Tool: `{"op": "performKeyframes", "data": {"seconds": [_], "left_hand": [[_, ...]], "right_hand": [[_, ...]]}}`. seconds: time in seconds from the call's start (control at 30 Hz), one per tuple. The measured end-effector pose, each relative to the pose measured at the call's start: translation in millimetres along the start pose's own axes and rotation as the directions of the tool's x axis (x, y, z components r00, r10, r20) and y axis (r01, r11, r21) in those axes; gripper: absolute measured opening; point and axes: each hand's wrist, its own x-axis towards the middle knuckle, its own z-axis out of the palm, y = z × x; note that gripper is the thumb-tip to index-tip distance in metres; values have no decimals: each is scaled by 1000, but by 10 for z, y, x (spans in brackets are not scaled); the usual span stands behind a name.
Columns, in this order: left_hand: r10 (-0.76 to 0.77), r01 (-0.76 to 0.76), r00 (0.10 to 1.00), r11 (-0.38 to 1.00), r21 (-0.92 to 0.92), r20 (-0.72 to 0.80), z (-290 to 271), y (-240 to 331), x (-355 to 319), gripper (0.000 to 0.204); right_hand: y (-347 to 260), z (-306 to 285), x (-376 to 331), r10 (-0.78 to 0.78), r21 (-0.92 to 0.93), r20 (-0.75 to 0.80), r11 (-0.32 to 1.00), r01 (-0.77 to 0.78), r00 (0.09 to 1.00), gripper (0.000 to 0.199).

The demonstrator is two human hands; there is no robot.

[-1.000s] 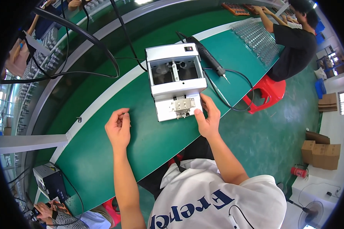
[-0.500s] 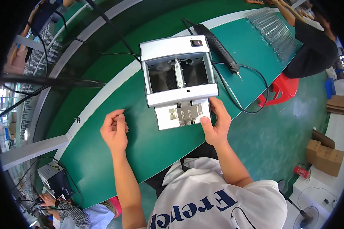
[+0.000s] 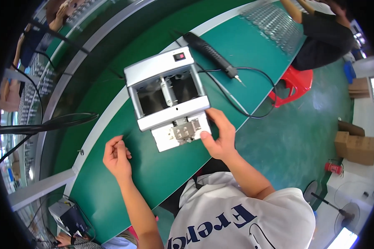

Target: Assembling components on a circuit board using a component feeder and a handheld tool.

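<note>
The bench (image 3: pixel 162 174) is plain green with a white edge strip. The machine (image 3: pixel 166 93) is silver-white with a red switch (image 3: pixel 179 56). The stool (image 3: pixel 295 81) is red.

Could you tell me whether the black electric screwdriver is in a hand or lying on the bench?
Lying down: the black electric screwdriver rests flat on the green bench, with no hand on it.

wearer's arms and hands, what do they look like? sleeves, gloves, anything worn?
Both forearms are bare, coming up from the lower edge. Left hand and right hand have no gloves; no watch, ring or band shows. The white T-shirt has short sleeves and dark blue lettering across the chest.
</note>
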Motion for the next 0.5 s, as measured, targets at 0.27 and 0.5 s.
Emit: {"op": "performKeyframes", "data": {"seconds": [0.27,0.5], "left_hand": [[6,-5,1000,999,-47,25,9,2,8,11],[10,-7,999,997,-72,44,-7,12,10,12]], "right_hand": [[-23,-3,-26,-7,9,-14,1000,7,1000,53],[-49,7,-7,14,0,-6,1000,-14,1000,53]]}}
